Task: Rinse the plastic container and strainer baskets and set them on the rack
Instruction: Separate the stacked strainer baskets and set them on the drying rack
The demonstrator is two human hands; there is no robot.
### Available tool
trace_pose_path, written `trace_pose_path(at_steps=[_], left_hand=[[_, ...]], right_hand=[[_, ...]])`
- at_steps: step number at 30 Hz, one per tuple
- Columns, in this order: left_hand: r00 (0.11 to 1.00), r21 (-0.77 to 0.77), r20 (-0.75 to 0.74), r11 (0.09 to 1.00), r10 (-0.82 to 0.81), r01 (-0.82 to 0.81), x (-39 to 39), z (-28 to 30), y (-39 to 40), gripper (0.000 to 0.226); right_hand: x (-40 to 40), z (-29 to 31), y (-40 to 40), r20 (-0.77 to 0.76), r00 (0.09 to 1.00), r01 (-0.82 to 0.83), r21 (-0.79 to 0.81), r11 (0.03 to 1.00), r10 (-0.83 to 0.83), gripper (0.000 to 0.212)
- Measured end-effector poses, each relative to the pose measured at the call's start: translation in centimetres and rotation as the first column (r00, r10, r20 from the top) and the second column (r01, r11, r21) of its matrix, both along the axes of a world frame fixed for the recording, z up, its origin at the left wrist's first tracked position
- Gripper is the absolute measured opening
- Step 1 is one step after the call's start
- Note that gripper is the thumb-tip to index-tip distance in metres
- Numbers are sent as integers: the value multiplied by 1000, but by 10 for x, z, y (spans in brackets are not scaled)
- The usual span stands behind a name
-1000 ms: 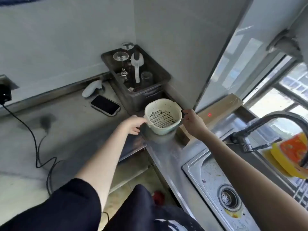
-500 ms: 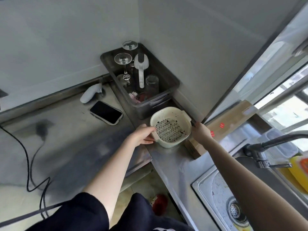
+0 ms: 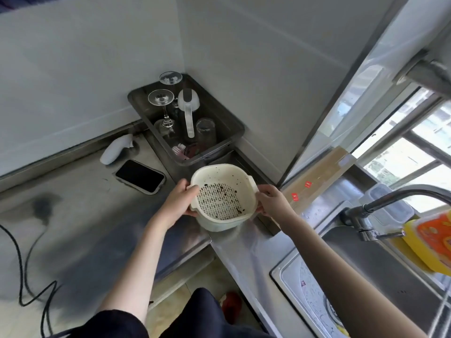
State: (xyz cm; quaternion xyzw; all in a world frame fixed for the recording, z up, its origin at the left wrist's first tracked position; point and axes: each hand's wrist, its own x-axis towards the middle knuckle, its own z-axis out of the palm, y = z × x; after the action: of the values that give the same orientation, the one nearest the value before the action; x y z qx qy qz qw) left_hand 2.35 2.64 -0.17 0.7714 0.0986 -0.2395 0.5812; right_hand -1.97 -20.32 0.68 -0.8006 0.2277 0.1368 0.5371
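A cream plastic strainer basket with a perforated bottom and dark specks inside is held above the steel counter corner, in front of the dark rack tray. My left hand grips its left handle and my right hand grips its right handle. The rack tray in the corner holds wine glasses, a white scoop and a tumbler. A clear plastic container sits behind the faucet.
A phone and a white gadget lie on the counter left of the rack. A black cable runs over the left counter. The sink and faucet are at right, beside a yellow-orange package. A wooden board leans by the window.
The basket has come slightly nearer to me and lower in view, still held by both hands; the camera has tilted, showing more of the faucet and sink side.
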Motion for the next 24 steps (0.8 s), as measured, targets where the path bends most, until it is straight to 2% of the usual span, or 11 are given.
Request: trace_pose_path(at_steps=[3,5,7,10,12,15,17,20,24], left_hand=[[997,-13,31,998,-67,67,-11,21,-1,19],[994,-20,41,995,-101,102,-21,33,-10,20],[989,-26,65,991,-132,134,-32,42,-27,10],[977,-38,105,981,-186,191,-52,51,-57,13],[963,-40,119,968,-241,247,-67,53,-78,18],[933,-47,123,937,-338,345,-91,52,-115,11],[902,-55,133,906,-411,420,-107,50,-143,8],[852,-49,126,855,-508,517,-136,42,-184,15],[786,80,119,795,-607,602,-169,12,-232,36]], right_hand=[[-16,15,-3,70,997,30,-31,999,-28,21],[-29,25,-11,117,993,34,-134,990,-18,22],[-46,35,-22,160,987,15,-266,964,29,23],[-80,43,-46,199,980,57,-371,927,20,26],[-105,47,-64,227,972,139,-357,924,-59,28],[-146,45,-89,212,942,304,-216,928,-259,26],[-176,35,-104,188,911,399,-181,899,-367,24],[-225,15,-124,196,848,526,-188,830,-493,22],[-271,-5,-146,154,779,627,-205,752,-608,19]])
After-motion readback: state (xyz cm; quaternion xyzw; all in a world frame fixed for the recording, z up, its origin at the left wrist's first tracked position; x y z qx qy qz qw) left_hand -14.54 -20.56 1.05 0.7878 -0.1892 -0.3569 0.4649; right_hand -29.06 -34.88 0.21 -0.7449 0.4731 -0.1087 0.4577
